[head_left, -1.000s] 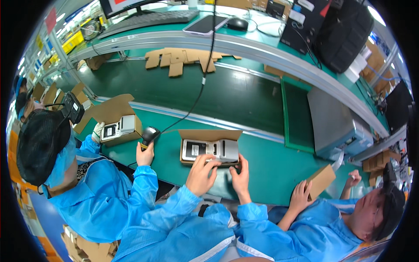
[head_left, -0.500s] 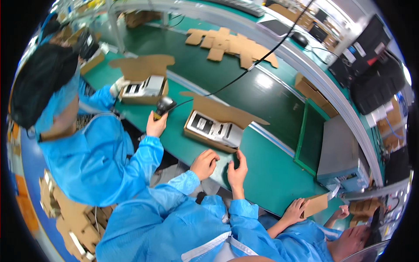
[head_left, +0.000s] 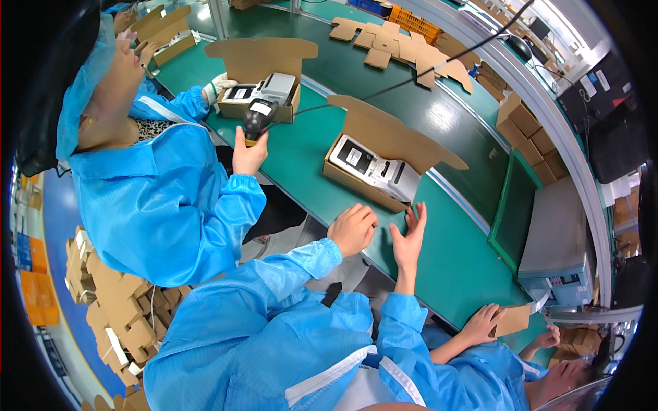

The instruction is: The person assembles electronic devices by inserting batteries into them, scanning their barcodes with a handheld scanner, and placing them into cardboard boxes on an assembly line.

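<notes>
An open cardboard box [head_left: 367,183] sits on the green table, its lid flap raised behind it. Inside lies a white-and-grey device [head_left: 375,168] with a dark panel and a label. My left hand [head_left: 354,229] is at the table's near edge, in front of the box, fingers curled in and nothing seen in them. To its right, my right hand [head_left: 409,240] is open, thumb and fingers apart, fingertips close to the box's near right corner. Neither hand holds the box.
A co-worker at left grips a black barcode scanner [head_left: 258,118] beside another open box [head_left: 259,61]; its cable crosses above the table. Flattened cardboard [head_left: 401,46] lies farther back. At right are a green-framed panel [head_left: 514,209], a grey machine [head_left: 558,236] and another person's hand on a carton [head_left: 513,320].
The view has shifted, so the table and boxes sit further right. My right hand's fingers have spread and stretched upward. The co-worker's scanner has tilted more upright.
</notes>
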### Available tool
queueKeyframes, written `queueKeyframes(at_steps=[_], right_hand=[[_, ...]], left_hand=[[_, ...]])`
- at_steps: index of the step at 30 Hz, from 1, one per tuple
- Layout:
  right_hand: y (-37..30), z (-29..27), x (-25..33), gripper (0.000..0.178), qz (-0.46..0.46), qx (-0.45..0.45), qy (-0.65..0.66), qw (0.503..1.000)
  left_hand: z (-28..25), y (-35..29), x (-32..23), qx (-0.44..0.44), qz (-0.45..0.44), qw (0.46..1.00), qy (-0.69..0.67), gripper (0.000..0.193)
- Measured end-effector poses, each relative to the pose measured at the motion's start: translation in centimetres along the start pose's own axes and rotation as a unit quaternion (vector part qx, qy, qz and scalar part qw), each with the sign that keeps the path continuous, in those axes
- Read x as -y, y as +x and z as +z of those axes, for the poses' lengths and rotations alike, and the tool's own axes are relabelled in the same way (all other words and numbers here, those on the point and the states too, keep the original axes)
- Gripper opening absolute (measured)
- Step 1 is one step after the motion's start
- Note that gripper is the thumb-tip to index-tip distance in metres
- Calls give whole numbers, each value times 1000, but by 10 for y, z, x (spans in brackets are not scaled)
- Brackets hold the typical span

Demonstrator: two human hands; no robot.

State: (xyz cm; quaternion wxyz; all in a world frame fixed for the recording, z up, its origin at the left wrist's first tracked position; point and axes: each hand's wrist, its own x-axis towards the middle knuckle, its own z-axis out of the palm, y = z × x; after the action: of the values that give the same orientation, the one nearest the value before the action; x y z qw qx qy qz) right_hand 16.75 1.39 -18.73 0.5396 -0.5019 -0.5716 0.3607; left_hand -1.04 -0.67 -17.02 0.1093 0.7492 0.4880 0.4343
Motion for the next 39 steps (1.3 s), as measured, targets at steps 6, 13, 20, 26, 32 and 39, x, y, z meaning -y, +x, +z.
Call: queueKeyframes(at_steps=[6, 13, 20, 26, 32, 39], right_hand=[[64, -19, 14, 121, 64, 130, -58, 988], [82, -17, 23, 106, 101, 201, -22, 974], [81, -14, 18, 94, 48, 150, 9, 987], [80, -19, 7, 99, 56, 149, 27, 987], [83, -40, 16, 105, 115, 155, 109, 975], [92, -83, 10, 107, 124, 143, 142, 972]], left_hand=[[3, 0, 1, -15, 1, 1000, 14, 8], [0, -7, -2, -34, 0, 999, 28, 9], [-6, -1, -3, -37, 0, 999, 25, 9], [-3, -3, -2, -36, -7, 999, 14, 10], [-16, 2, 3, -72, -57, 994, -64, 14], [-52, 54, 63, 28, -129, 975, -180, 69]])
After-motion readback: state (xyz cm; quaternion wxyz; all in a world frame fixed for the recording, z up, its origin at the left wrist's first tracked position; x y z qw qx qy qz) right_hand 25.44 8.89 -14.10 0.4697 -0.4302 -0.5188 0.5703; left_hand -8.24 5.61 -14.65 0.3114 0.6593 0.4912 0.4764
